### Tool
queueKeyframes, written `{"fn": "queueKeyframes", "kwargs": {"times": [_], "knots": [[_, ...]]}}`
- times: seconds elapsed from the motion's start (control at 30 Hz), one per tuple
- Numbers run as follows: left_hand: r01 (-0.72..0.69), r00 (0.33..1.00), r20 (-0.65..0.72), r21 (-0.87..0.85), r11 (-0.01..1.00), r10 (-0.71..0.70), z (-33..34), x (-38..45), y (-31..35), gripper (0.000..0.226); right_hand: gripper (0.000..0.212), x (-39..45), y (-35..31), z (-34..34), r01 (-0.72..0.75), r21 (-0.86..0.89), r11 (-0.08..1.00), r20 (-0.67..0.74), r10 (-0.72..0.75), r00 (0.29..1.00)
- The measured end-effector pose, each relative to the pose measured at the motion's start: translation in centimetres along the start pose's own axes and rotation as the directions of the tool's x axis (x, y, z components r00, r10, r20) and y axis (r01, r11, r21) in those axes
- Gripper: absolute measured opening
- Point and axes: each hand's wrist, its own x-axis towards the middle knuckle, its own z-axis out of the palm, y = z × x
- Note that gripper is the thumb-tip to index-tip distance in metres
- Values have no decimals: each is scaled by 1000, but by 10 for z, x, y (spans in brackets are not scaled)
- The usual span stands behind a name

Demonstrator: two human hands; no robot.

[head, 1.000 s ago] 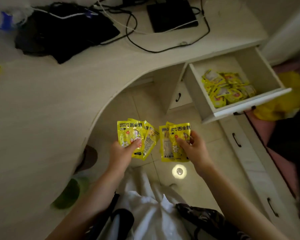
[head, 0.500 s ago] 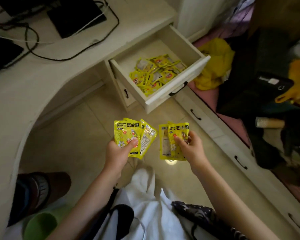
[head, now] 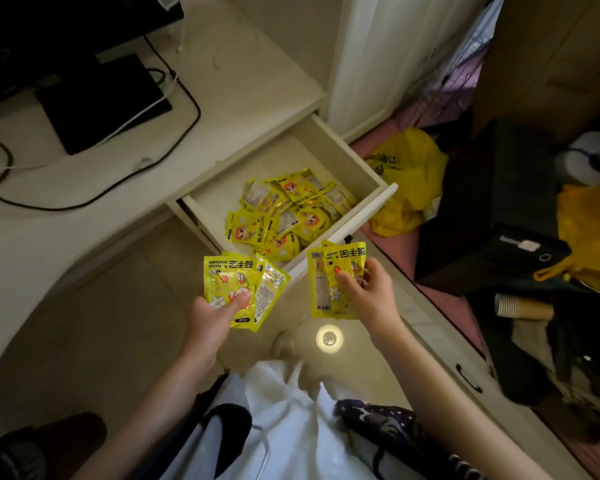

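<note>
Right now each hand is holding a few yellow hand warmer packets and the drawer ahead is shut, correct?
Not quite: the drawer is pulled open, with loose packets lying inside, as the head view shows. The rest stands: the left hand holds the left packets and the right hand holds the right packets, all yellow hand warmers.

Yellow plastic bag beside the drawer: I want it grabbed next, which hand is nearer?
Right. The right hand, holding packets, is below-left of the yellow plastic bag; the left hand is farther left.
</note>
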Motion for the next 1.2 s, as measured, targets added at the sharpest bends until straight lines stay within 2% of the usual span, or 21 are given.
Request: {"fn": "queueKeyframes", "kwargs": {"times": [0.13, 0.3, 0.43, 0.53, 0.63, 0.73, 0.8, 0.83, 0.97, 1.07, 1.17, 1.2], "knots": [[-4, 1000, -23, -5, 1000, 3, 17, 28, 26, 20, 17, 46, -26, 3, 41, -43, 998, 34, -39, 999], [42, 997, -65, -36, 998, -45, 48, 56, 44, 31, 19, 105, -52, -4, 54, -85, 995, 104, -45, 994], [76, 989, -124, -82, 994, -86, 83, 71, 57, 16, 23, 156, -66, -9, 70, -162, 984, 218, -33, 975], [104, 972, -197, -129, 986, -129, 109, 79, 62, 15, 14, 191, -78, -14, 116, -197, 974, 320, -48, 946], [150, 951, -244, -176, 973, -191, 134, 87, 64, 27, 15, 223, -92, -16, 154, -225, 962, 431, -43, 901], [244, 928, -237, -194, 950, -287, 153, 99, 63, 43, 15, 251, -99, -11, 134, -271, 953, 483, 14, 876], [288, 914, -234, -201, 936, -331, 160, 107, 64, 56, 14, 266, -102, -3, 119, -289, 950, 511, 48, 858], [312, 905, -234, -205, 928, -356, 163, 111, 65, 55, 12, 272, -103, 2, 116, -301, 947, 530, 64, 846], [333, 878, -263, -267, 904, -401, 165, 136, 69, 23, 6, 302, -104, 34, 125, -366, 922, 557, 109, 823], [342, 853, -279, -339, 876, -441, 159, 169, 66, 44, 7, 325, -105, 69, 186, -392, 901, 606, 101, 789], [344, 842, -250, -435, 832, -479, 150, 206, 60, 44, 11, 345, -107, 104, 174, -390, 904, 640, 130, 757], [340, 833, -251, -472, 813, -494, 147, 218, 60, 53, 12, 351, -107, 115, 159, -384, 909, 647, 142, 749]]}}
